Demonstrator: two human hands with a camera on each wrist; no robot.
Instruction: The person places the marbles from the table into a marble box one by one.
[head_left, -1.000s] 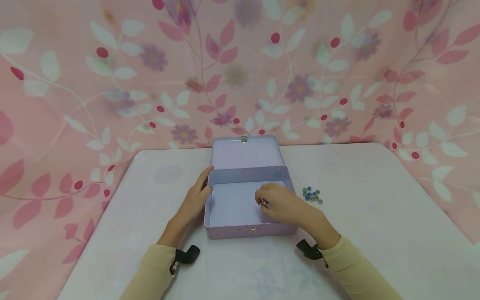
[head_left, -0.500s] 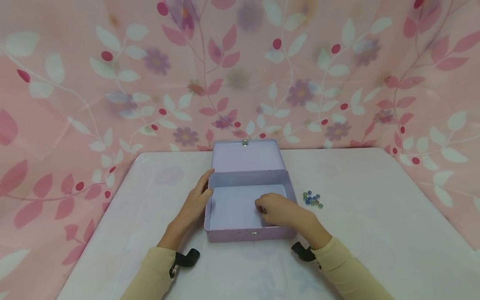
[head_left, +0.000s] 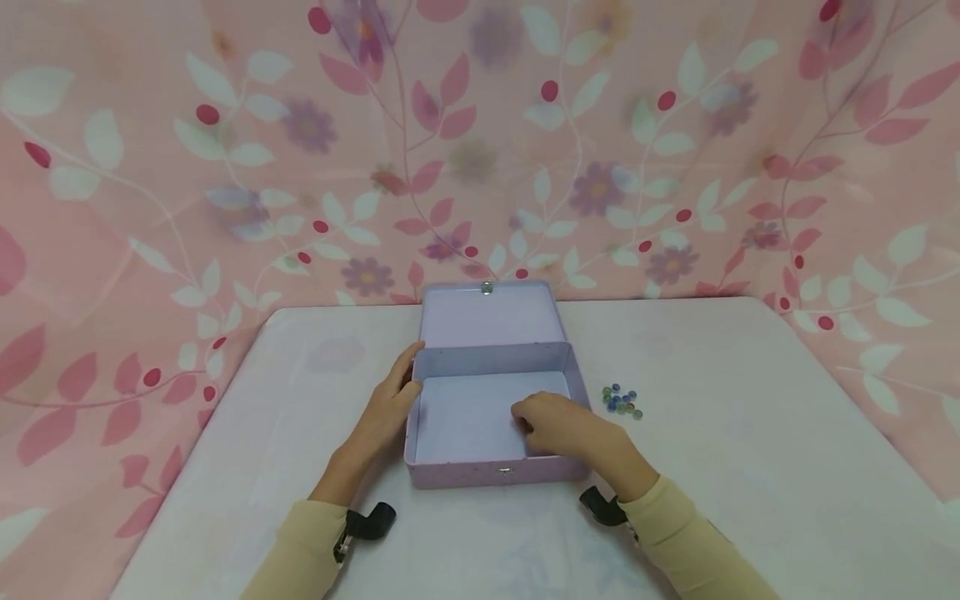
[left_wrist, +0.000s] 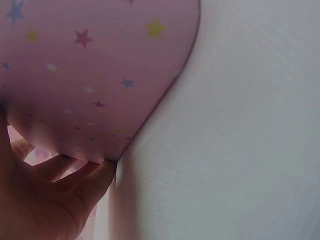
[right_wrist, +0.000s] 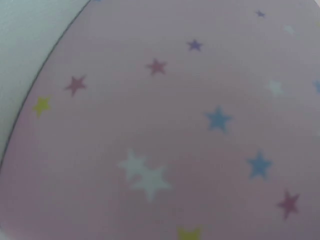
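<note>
A lilac tin box (head_left: 472, 417) stands on the table, its lid (head_left: 491, 312) folded back and a metal clasp (head_left: 487, 287) at the lid's far edge. My left hand (head_left: 386, 412) grips the left wall, thumb at the rim and fingers along the outside; in the left wrist view the fingers (left_wrist: 95, 182) touch the pink, star-printed side. Inside the box, toward the right, my right hand (head_left: 558, 425) points down with curled fingers that pinch a marble, now mostly hidden by them. The right wrist view holds only the box's starry outer wall (right_wrist: 175, 120).
Several glass marbles (head_left: 621, 402), blue and green, lie in a loose cluster on the white-covered table (head_left: 720, 467) just right of the box. A pink floral cloth (head_left: 480, 150) hangs behind the table's back edge.
My right hand has sunk lower inside the box, and the shiny marble seen between its fingers is now nearly out of sight. The left hand keeps its place.
</note>
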